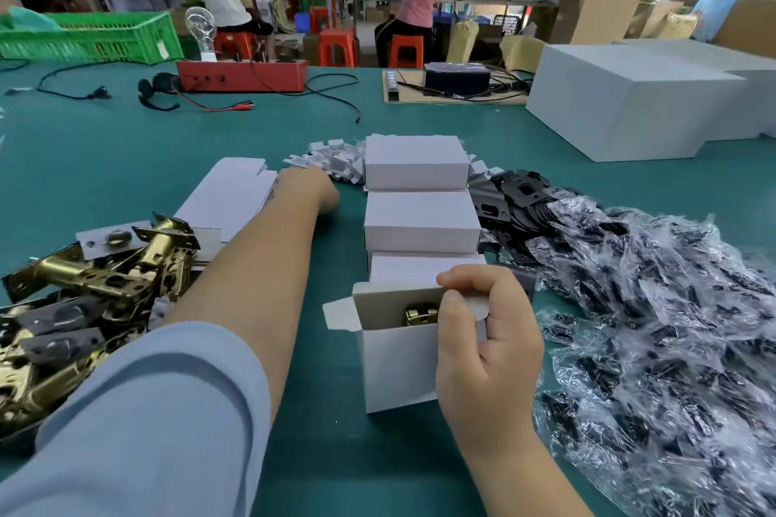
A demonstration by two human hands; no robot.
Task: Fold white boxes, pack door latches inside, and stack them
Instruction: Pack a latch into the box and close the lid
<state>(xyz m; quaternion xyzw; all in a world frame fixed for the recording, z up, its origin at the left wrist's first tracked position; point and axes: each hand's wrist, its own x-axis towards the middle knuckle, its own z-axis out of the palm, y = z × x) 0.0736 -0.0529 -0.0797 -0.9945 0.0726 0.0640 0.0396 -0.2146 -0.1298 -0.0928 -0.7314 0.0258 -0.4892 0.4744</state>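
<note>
A small white box point(394, 365) stands upright on the green table with its top flaps open and a brass door latch point(421, 314) showing inside. My right hand point(487, 340) grips the box at its upper right side, thumb and fingers curled over the flap. My left hand point(313, 189) is stretched far forward to the heap of small white card inserts point(331, 159); its fingers are hidden behind the wrist. Closed white boxes point(420, 222) lie in a row just beyond the open one. Flat unfolded boxes point(231, 197) lie left of my arm.
A pile of brass latches point(84, 290) sits at the left. Black strike plates point(516, 197) and clear bags of black parts point(655, 306) spread at the right. Large white cartons point(630, 105) stand far right. A red tester box point(241, 76), cables and people are beyond.
</note>
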